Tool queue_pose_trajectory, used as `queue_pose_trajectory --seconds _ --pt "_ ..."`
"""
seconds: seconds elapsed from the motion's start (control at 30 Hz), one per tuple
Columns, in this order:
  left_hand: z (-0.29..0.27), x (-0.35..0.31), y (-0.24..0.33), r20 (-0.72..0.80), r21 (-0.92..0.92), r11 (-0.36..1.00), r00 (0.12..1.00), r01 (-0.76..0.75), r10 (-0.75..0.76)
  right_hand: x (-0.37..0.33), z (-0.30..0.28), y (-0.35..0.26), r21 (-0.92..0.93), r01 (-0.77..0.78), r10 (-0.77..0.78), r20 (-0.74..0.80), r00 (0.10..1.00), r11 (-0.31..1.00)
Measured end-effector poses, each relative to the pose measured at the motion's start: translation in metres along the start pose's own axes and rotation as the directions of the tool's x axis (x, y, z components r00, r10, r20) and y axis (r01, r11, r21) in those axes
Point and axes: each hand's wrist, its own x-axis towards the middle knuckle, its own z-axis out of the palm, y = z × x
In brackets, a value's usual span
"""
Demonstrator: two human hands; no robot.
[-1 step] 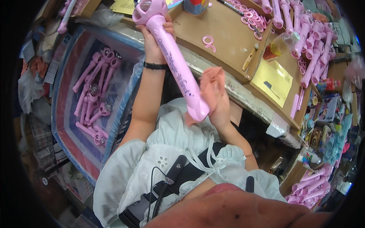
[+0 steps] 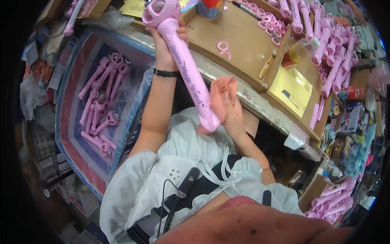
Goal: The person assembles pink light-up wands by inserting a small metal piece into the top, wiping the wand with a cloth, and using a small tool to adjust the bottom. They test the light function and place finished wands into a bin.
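A pink plastic toy wand (image 2: 186,67) with an openwork round head and dark lettering slants across the view above my lap. My left hand (image 2: 164,53) is wrapped round its shaft just below the head. At the lower end, my right hand (image 2: 233,118) holds a salmon-coloured cloth (image 2: 221,94) against the shaft. Part of the cloth shows behind the wand's tip, and some of my right fingers are hidden by it.
On my left stands a striped, plastic-lined bin (image 2: 67,122) with several pink wands (image 2: 109,81). The cardboard-covered bench (image 2: 239,36) ahead holds pink rings (image 2: 272,25), a brush (image 2: 267,67), a bottle (image 2: 300,52) and yellow paper (image 2: 290,91). More wands (image 2: 335,53) lie piled right.
The wand's lower end has shifted slightly left and down. My right hand and the cloth have moved a little left with it; my left hand keeps its grip.
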Motion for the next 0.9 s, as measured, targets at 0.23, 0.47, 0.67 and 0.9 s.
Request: queue_pose_trajectory --seconds 0.23,0.47,0.67,0.9 --pt "0.027 -0.043 -0.022 -0.19 0.802 0.574 0.982 0.169 -0.023 0.002 -0.024 -0.013 -0.369 0.283 -0.372 -0.196 0.907 0.885" --pt "0.045 -0.07 -0.083 -0.264 0.768 0.561 0.951 0.31 -0.163 0.069 -0.016 -0.027 -0.829 0.549 -0.834 0.225 0.504 0.107" --pt "0.035 -0.075 -0.076 -0.182 0.826 0.448 0.913 0.343 -0.364 0.09 -0.014 -0.055 -0.453 0.676 -0.751 0.021 0.66 0.581" --pt "0.005 -0.073 -0.084 -0.107 0.268 0.661 0.703 0.701 -0.703 0.066 -0.019 -0.027 0.067 0.729 -0.725 -0.075 0.684 0.681"
